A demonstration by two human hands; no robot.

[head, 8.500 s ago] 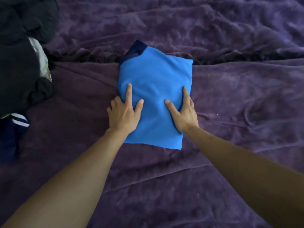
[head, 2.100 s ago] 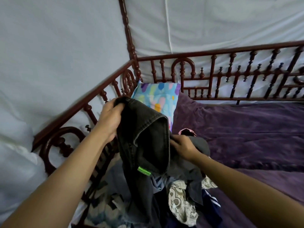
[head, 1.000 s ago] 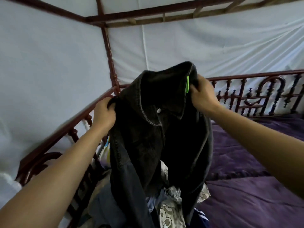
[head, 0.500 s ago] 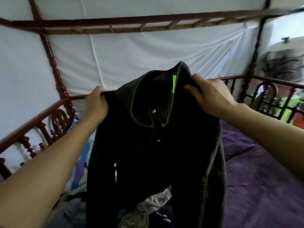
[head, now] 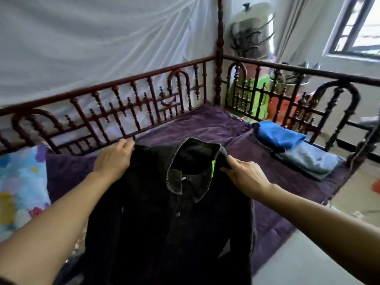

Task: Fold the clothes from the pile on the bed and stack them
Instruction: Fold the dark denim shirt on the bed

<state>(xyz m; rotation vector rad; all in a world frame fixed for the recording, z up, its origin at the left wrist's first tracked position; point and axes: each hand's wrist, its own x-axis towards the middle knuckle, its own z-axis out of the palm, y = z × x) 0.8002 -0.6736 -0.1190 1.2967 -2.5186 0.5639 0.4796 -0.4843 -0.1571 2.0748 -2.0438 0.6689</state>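
A black denim jacket (head: 164,219) with a collar, snap buttons and a small green tag hangs in the air in front of me over the purple bedspread (head: 257,159). My left hand (head: 114,158) grips its left shoulder and my right hand (head: 245,177) grips its right shoulder beside the collar. A stack of folded clothes (head: 296,149) lies at the far right corner of the bed, with the folded blue shirt (head: 279,135) on top of light blue items. The jacket hides the pile below it.
A dark red wooden railing (head: 127,112) runs along the back and right sides of the bed, with a corner post (head: 219,50). A colourful pillow (head: 20,188) lies at the left. A white net hangs behind. A window (head: 357,25) is at the upper right.
I have turned right with the jacket, from the bed's left corner to its right one, and lowered it. Both hands keep their hold on the shoulders. The folded stack has come into view.
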